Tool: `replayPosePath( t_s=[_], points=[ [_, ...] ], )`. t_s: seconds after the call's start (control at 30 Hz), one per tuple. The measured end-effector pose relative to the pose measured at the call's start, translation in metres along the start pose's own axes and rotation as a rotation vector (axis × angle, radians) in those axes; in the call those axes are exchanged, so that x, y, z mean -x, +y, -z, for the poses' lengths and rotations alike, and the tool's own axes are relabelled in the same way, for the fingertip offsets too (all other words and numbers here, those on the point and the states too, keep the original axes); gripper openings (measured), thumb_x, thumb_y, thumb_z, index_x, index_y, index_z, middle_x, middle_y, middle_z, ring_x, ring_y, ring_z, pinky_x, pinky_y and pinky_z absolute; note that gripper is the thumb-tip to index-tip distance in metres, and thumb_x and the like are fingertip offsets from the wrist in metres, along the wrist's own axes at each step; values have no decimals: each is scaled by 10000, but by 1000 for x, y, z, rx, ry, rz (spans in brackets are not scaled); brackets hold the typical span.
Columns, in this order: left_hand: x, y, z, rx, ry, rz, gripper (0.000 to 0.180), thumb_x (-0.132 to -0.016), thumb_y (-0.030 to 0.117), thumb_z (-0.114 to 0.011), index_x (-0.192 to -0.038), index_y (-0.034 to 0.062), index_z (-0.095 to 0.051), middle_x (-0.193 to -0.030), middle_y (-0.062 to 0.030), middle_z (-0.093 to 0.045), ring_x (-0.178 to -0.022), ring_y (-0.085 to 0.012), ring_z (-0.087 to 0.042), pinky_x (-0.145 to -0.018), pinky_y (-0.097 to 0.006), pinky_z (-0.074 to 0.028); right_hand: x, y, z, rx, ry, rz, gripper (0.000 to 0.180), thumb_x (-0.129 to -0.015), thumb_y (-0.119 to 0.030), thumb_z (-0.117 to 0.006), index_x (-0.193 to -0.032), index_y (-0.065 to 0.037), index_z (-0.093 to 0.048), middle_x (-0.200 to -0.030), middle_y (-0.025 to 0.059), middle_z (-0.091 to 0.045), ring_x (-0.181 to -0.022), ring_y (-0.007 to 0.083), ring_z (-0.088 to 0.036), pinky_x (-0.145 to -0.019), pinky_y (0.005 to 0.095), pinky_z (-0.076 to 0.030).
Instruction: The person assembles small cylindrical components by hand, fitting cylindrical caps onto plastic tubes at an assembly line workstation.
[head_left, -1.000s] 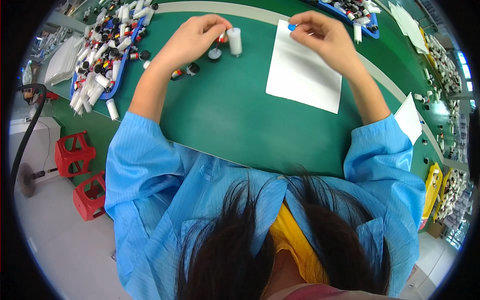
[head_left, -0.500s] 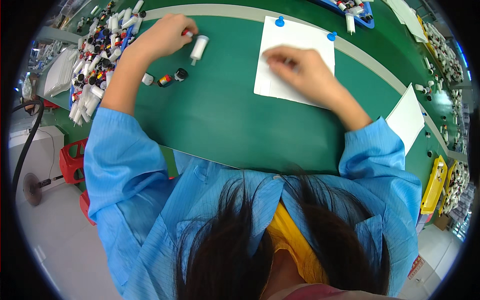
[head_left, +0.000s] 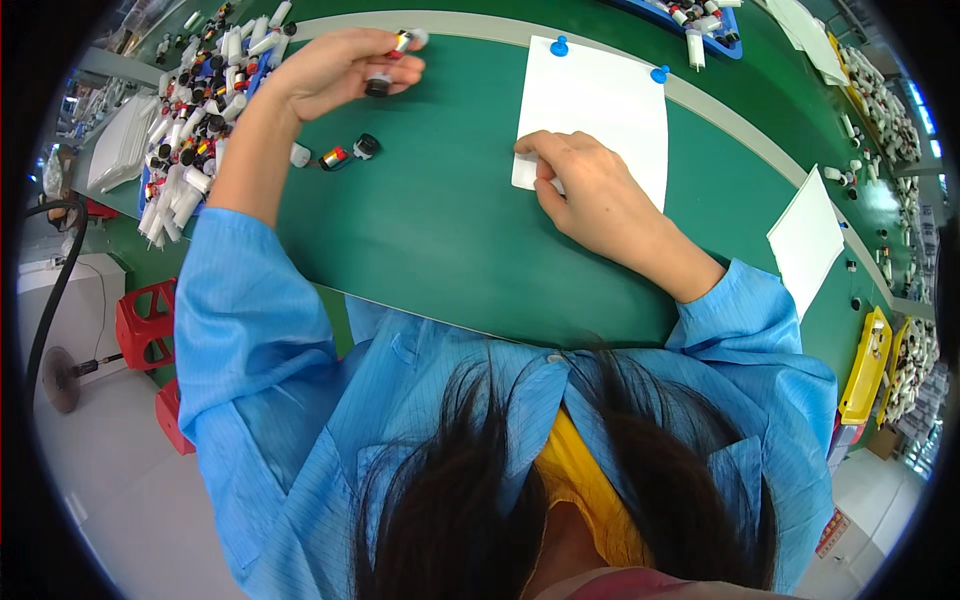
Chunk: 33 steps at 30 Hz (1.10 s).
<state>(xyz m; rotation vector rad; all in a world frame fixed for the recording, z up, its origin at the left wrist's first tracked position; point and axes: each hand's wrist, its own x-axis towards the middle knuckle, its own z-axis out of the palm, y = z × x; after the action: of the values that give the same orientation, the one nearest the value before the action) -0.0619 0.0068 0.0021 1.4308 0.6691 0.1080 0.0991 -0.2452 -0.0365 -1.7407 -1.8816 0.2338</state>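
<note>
My left hand (head_left: 345,75) is raised over the far left of the green mat. Its fingers are closed around a small cylindrical part (head_left: 402,43) with black, yellow and red bands and a pale end; a black cap (head_left: 378,86) shows below it, in the same grip. On the mat just nearer lie a black-capped piece (head_left: 366,146), a small red and yellow cylinder (head_left: 335,157) and a white cap (head_left: 299,155). My right hand (head_left: 600,185) rests on a white sheet (head_left: 590,90), fingers curled in toward the thumb; what they pinch, if anything, is hidden.
A heap of white tubes and small black and red parts (head_left: 200,120) fills the left side. Blue pushpins (head_left: 559,46) stand on the sheet's far edge. A blue tray (head_left: 715,45) of parts is at the far right, with another white sheet (head_left: 806,240) and a yellow tray (head_left: 866,365) nearer.
The white tube that lay beside my left hand no longer shows on the mat; the left hand has turned and moved right. My right hand has come down nearer on the sheet, fingers curled.
</note>
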Motion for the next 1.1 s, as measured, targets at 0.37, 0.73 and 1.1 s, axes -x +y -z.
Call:
replayPosePath(
  t_s=[0.37, 0.73, 1.1],
  points=[
    [-51, -1, -91, 30, 13, -222, 298, -931, 214, -517, -1146, 11, -553, -909, -38, -619, -836, -98, -562, -810, -229, -443, 9, -9, -8, 314, 71, 166, 148, -676, -50, -566, -803, -3, -508, -706, 120, -550, -683, 238, -558, -620, 331, -480],
    [-51, -9, -105, 700, -306, -278, 333, -952, 182, -451, -1232, 2, -458, -759, 14, -423, -730, -104, -426, -821, -296, -397, -14, -5, 46, -380, -202, -121, 298, -676, 34, -617, -962, -15, -552, -817, 92, -610, -789, 216, -605, -692, 356, -496],
    [-36, -4, -130, 513, -268, -402, 365, -906, 136, -431, -1259, 45, -430, -850, -4, -460, -776, -116, -436, -831, -318, -391, -59, 45, 28, -1571, 372, -256, 352, -803, -108, -672, -1098, -42, -493, -906, 49, -628, -847, 130, -569, -771, 265, -400]
  ],
)
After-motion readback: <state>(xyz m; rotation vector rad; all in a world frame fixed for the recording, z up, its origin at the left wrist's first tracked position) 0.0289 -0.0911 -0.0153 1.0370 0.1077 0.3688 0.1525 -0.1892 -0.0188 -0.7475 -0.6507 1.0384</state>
